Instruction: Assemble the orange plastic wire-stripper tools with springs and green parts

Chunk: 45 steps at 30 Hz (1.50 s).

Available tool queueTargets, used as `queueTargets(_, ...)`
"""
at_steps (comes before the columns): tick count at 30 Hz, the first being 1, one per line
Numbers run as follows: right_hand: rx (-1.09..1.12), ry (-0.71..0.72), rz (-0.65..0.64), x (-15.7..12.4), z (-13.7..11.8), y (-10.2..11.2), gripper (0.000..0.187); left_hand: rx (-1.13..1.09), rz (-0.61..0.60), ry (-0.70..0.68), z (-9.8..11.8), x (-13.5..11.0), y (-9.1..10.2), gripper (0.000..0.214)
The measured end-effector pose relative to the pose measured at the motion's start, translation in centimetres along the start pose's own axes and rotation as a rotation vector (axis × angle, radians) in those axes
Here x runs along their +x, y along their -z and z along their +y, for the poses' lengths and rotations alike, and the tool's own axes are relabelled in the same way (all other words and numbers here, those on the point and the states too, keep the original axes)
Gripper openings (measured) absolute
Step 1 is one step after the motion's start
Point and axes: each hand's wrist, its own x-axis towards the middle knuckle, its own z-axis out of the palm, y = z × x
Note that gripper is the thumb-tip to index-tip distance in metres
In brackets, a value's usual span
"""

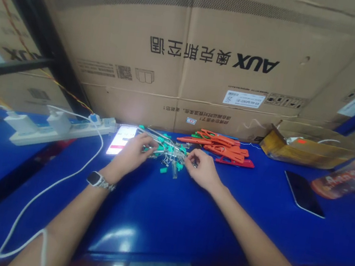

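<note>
Pile of green and clear parts (170, 150) near blue worktop's (165, 212) back edge, spread left-right; left hand (135, 152) at its left end, right hand (204, 169) at its right, neither clearly nearer; both curled, can't tell if clamped.

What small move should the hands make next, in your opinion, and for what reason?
Perhaps the right hand should lift the small green piece on the near side of the heap: it seems to lie loose on the blue table, while other parts cross each other, so taking it should disturb little.
</note>
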Motion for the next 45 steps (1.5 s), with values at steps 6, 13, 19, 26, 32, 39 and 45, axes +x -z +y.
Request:
queueTargets(6,0.034,0.013,-0.017,-0.1,0.3,-0.5,0.011,0.221,-0.144,0.109,-1.9,-0.9,2.1,0.020)
queueTargets(13,0.029,0.026,-0.031,-0.2,0.3,-0.8,0.010,0.380,-0.177,-0.042,0.7,-0.6,0.1,0.027)
queueTargets(19,-0.148,0.077,-0.044,-0.3,0.0,-0.7,0.009,0.343,-0.102,-0.066,2.5,-0.1,-2.3,0.035)
queueTargets(26,-0.349,0.111,-0.058,0.3,-0.2,-1.5,0.003,0.359,-0.062,0.018,2.2,0.1,-3.8,0.038)
queueTargets(32,-0.374,0.097,-0.012,1.9,0.2,-2.3,0.009,0.258,0.009,0.057,2.3,-0.7,-3.3,0.037)
queueTargets(39,-0.210,0.106,0.027,1.6,-0.2,-0.9,0.014,0.116,0.041,0.036,2.6,-0.8,-2.3,0.010)
queueTargets(45,-0.062,0.036,0.078,-1.3,0.8,2.3,0.028,0.086,0.017,-0.074,3.9,-0.8,-2.4,0.011)
